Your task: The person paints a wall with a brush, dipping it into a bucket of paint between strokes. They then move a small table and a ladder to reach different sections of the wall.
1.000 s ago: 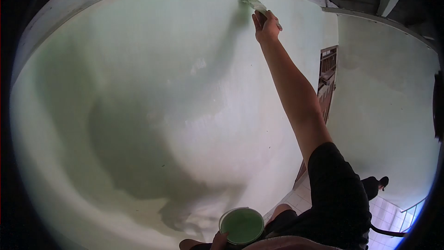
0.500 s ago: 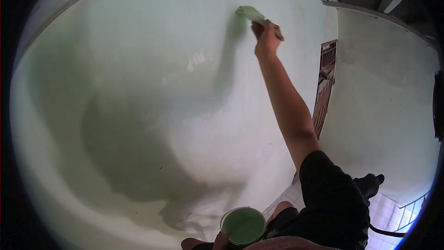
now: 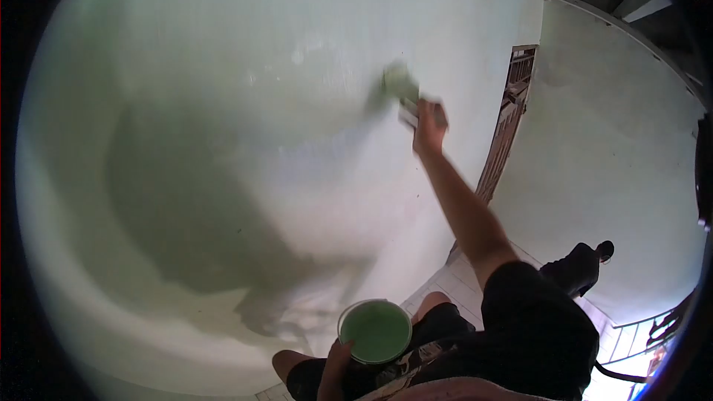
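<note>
My right hand (image 3: 428, 128) is raised against the pale green wall (image 3: 223, 104) and grips a paintbrush (image 3: 401, 87) whose green-loaded bristles press on the wall; the brush is blurred by motion. Low in the view, my left hand (image 3: 332, 362) holds a round tub of green paint (image 3: 375, 330) near my knee. My shadow falls dark across the wall's lower left.
A brown barred door or gate (image 3: 506, 122) stands in the corner to the right. Another person in dark clothes (image 3: 575, 267) is further off on the white tiled floor (image 3: 453, 286), near a railing (image 3: 631, 334). The adjoining wall is the same pale green.
My right hand has swept the brush downward along the wall from near the ceiling edge. The view has tilted down, and the paint tub sits a little higher in frame.
</note>
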A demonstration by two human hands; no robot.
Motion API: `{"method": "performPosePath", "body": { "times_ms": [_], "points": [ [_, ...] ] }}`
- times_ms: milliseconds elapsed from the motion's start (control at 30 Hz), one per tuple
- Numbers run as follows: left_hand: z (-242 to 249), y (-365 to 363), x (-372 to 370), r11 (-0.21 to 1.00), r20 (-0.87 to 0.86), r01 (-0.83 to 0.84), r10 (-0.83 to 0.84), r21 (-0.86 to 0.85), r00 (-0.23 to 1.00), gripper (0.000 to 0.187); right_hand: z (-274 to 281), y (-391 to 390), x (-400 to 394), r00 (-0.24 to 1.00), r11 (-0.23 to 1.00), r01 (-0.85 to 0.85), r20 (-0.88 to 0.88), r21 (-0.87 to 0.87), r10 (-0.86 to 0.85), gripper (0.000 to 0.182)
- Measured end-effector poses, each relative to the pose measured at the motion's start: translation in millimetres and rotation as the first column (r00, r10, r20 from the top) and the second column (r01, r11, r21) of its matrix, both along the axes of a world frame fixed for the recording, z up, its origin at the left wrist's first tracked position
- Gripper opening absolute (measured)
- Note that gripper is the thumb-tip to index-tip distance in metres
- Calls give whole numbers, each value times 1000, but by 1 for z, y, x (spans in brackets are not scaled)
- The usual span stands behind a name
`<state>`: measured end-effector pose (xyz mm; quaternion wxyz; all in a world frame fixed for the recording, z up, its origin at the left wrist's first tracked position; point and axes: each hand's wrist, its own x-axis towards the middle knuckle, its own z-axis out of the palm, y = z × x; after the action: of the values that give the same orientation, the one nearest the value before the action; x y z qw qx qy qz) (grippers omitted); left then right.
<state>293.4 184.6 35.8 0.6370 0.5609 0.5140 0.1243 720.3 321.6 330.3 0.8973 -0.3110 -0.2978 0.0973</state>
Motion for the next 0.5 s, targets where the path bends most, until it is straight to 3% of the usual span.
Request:
{"method": "performPosePath", "body": {
  "times_ms": [33,100,167,233,300,333,367,400,433,467,500],
  "points": [
    [-4,1,-1,997,-20,49,-48,68,999,41,-38,-15,-17,988,997,-61,-147,-55,53,16],
    [-8,-1,-4,997,27,47,-49,59,998,41,-121,-31,-22,987,972,-68,-159,-223,33,14],
    [-23,3,-7,997,79,33,-39,72,996,41,-139,-40,-27,965,945,-71,-262,-319,-15,13],
    [-52,17,-9,996,162,-7,21,-86,987,40,-143,-24,-22,903,929,37,-386,-368,-189,11],
    [-21,13,-4,998,102,6,1,-67,995,39,-98,4,16,986,957,91,-111,-276,-126,12],
    [-7,13,-2,999,43,22,-21,-41,999,38,-43,8,19,931,835,365,183,-412,-317,14],
    [-12,13,-3,999,43,19,-18,-34,999,38,-10,33,64,460,435,853,810,-289,-363,16],
    [-21,14,-5,999,59,16,-14,-41,998,38,67,15,33,813,731,557,437,-395,-384,17],
    [-26,17,-5,999,79,14,-10,-47,997,38,98,55,99,656,748,657,558,-92,-508,15],
    [-17,15,-3,999,84,11,-7,-41,996,38,167,28,57,912,943,333,248,14,-326,15],
    [-6,14,-3,999,40,17,-16,-28,999,38,217,27,44,958,949,230,124,214,-260,13]
  ]
}}
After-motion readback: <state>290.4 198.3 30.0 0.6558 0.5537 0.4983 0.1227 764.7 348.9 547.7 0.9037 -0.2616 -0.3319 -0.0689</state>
